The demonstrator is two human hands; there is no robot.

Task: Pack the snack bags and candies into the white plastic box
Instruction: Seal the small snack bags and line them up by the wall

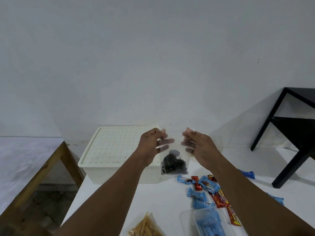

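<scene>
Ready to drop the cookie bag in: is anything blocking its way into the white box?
Yes: the dotted lid covers the white box. The left hand and right hand pinch the cookie bag by its top.

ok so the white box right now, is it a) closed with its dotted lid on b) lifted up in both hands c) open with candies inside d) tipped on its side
a: the dotted lid sits flat on the white box, while the left hand and right hand pinch the top of a clear bag of dark cookies instead.
</scene>
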